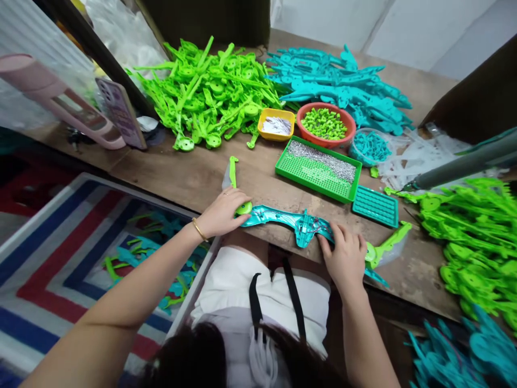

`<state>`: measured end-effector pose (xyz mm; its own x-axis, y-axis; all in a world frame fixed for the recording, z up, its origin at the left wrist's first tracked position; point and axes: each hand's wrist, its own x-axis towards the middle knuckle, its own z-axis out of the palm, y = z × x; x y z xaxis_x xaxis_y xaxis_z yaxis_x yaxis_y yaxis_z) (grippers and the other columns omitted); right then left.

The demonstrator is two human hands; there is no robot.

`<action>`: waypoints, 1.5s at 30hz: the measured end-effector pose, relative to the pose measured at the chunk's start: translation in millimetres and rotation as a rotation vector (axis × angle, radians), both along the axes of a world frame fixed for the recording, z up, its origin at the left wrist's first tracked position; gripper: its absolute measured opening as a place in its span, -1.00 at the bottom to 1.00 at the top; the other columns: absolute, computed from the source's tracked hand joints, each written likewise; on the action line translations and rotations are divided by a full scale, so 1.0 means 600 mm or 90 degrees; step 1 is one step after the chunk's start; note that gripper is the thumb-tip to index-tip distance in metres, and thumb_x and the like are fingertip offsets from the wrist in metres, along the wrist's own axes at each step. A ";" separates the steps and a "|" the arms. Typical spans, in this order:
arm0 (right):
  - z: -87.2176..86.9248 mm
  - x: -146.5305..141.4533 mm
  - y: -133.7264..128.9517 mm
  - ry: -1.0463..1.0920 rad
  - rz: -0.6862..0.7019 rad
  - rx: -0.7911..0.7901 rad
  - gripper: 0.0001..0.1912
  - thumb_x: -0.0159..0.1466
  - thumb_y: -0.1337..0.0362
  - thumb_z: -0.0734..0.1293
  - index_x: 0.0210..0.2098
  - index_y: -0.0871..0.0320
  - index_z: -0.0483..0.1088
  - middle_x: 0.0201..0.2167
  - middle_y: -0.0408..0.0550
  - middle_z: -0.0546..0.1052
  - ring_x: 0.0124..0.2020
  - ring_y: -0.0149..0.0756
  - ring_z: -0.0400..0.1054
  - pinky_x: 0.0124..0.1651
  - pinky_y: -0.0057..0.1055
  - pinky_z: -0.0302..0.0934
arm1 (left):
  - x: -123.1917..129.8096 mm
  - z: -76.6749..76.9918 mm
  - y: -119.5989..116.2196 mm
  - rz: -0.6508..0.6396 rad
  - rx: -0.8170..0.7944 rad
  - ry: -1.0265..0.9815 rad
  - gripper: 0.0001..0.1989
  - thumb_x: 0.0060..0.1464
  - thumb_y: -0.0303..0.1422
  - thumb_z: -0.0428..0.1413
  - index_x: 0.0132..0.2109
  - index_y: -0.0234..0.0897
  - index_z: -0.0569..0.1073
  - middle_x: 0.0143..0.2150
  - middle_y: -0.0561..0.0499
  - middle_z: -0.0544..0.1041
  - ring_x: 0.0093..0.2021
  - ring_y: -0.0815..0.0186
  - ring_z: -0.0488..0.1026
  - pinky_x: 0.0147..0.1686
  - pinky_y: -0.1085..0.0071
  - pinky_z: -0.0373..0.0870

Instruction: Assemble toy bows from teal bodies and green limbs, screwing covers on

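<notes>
A teal bow-shaped plastic shell (278,215) lies at the front edge of the workbench, its hollow inner side up with thin wires at the right part. My left hand (224,213) grips its left end, thumb and fingers around a round green disc (244,208). From that end a green plastic arm (232,172) with a clear strip points away from me. My right hand (346,253) is closed over the shell's right end, hiding much of it. Beyond those fingers another green arm (388,247) with a clear strip sticks out to the right.
Behind stand a green tray (283,168) of small metal screws, a yellow dish (264,132), a red bowl (302,129) of green bits and a teal grid tray (375,206). Green parts (218,86) and teal shells (331,86) are heaped behind. A screwdriver (452,167) hangs right; a striped-lined bin (44,269) sits left.
</notes>
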<state>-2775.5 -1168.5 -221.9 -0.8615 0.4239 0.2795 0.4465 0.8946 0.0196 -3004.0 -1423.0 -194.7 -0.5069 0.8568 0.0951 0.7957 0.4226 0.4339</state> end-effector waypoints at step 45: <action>0.004 -0.002 0.045 -0.005 0.061 -0.058 -0.49 0.37 -0.03 0.15 0.11 0.17 0.40 0.02 0.07 0.54 -0.01 -0.06 0.37 0.18 -0.07 0.10 | 0.006 -0.030 -0.003 0.466 0.328 -0.484 0.02 -0.17 -0.17 0.30 0.36 -0.47 0.06 -0.37 0.10 0.42 -0.49 0.46 0.30 -0.46 0.48 0.28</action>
